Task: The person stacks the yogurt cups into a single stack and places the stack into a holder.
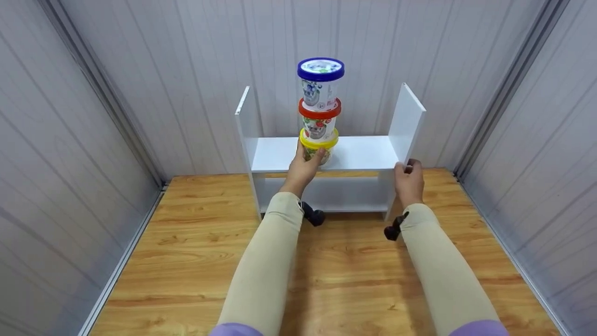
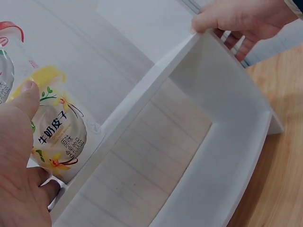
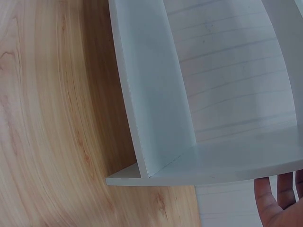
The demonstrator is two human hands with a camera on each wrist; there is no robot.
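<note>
Three paper tubs stand stacked on the upper board of a small white shelf [image 1: 366, 151]. At the bottom is the yellow-lidded tub [image 2: 59, 135], printed with yellow flowers. The red-lidded tub [image 1: 319, 129] sits on it, and the blue-lidded tub [image 1: 319, 93] tops the stack. My left hand [image 1: 301, 173] grips the yellow-lidded tub, thumb near its lid and fingers round its lower side. With my right hand [image 1: 409, 183] I hold the shelf's right side panel [image 1: 408, 123] by its front edge, level with the upper board. The right fingers [image 3: 265, 196] lie along the panel's outer face.
The shelf stands toward the back of a wood-grain table [image 1: 200, 261]. Its lower board [image 1: 326, 196] lies beneath the tubs. Pale panelled walls [image 1: 200, 84] enclose the back and both sides. A black wrist camera [image 1: 313, 214] hangs under the left forearm.
</note>
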